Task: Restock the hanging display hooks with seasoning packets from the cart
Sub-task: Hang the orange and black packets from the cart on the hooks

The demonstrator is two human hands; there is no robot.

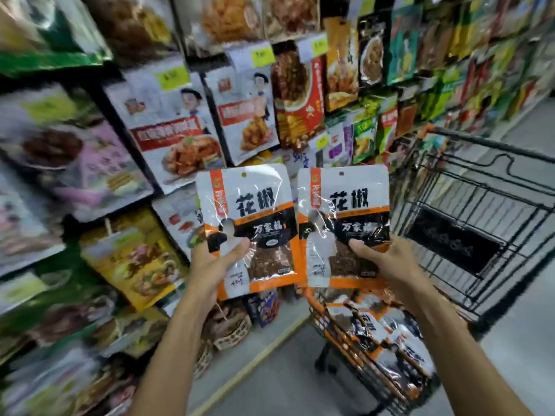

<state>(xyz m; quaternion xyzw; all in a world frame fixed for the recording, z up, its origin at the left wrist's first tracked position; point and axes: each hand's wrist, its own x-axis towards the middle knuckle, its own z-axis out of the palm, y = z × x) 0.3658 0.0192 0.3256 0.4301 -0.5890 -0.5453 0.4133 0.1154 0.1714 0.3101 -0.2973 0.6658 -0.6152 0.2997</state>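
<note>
**Packets in hand, hooks not yet reached**

Display wall (168, 124) fills the left of the view: rows of hanging pouches under yellow price tags, much of it blurred. No bare hook can be made out among them.

Left hand (210, 265) grips one seasoning packet (249, 229) at its lower left corner, thumb curled over the front, fingers hidden behind. The packet stands upright, print toward the person, in front of the display and apart from it. A small hang hole (244, 175) shows at the middle of its top edge.

Second packet (342, 223), of the same print, stands just beside the first; whether the edges touch cannot be told. Right hand (387, 262) holds it low on the right side, thumb pressed on the front.

Cart (468, 190) stands to the right in the aisle. More packets of the same kind (375, 334) lie in its lower basket, beneath the right forearm.

Step in hand, as judged: the carry from cart to display. Both packets are picked; neither is hung.

The next move calls for locating the matching hook, aligning one hang hole with the hook tip, and sliding the packet on. The low grip leaves the top edge free, but the film looks limp and may fold away from the tip. Hanging one packet at a time appears advisable.
</note>
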